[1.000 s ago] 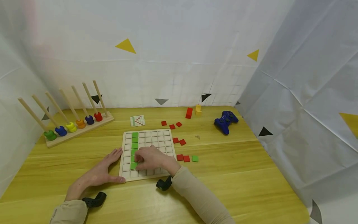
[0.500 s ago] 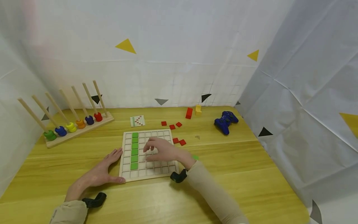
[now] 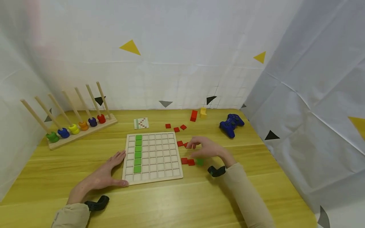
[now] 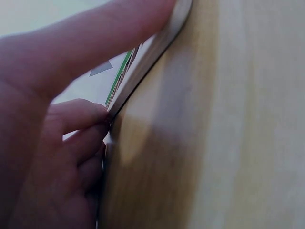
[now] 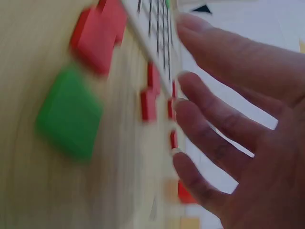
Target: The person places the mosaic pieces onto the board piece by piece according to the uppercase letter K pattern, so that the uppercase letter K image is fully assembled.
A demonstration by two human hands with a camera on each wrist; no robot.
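A square wooden grid board (image 3: 155,182) lies on the table, with several green tiles (image 3: 138,155) set in a column in its second row of cells from the left. My left hand (image 3: 104,175) rests against the board's left side, thumb at the near corner and fingertips farther up; the left wrist view shows the thumb on the board's edge (image 4: 157,47). Right of the board, my right hand (image 3: 208,148) hovers with loosely bent, spread fingers and holds nothing. Beneath it lie a loose green tile (image 5: 70,114) and a pair of red tiles (image 3: 187,161).
More red tiles (image 3: 180,143) are scattered along the board's right and far sides. A pattern card (image 3: 141,123) lies behind it. A peg stand with coloured beads (image 3: 82,133) occupies the back left; red (image 3: 194,116) and yellow blocks (image 3: 203,113) and a blue game controller (image 3: 232,125) stand back right.
My right hand has left the green column and moved right, off the board, to above the loose tiles. My left hand has stayed at the board's left side.
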